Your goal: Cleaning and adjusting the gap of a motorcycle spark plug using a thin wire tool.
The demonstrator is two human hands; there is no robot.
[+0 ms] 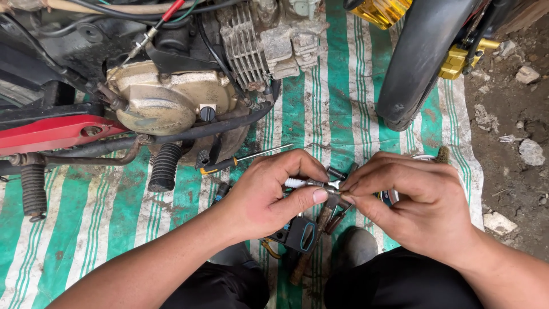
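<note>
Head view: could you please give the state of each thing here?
Small white-tipped metal part: pinched between both hands.
Left hand: closed on it.
Right hand: fingertips gripping its end.
Yellow-handled screwdriver: lying flat on the green striped tarp.
Black motorcycle tyre: resting on tarp.

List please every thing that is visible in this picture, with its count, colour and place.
spark plug: one, white and metal, pinched between both hands
engine: one, dull gold cover, upper left
tyre: one, black, upper right
screwdriver: one, black-yellow handle, mat below engine
footpegs: two, black rubber, left
mat: one, green-white striped, on ground
stones: several, grey, right on dirt
left hand: one, holds plug
right hand: one, fingertips on plug's end
</note>
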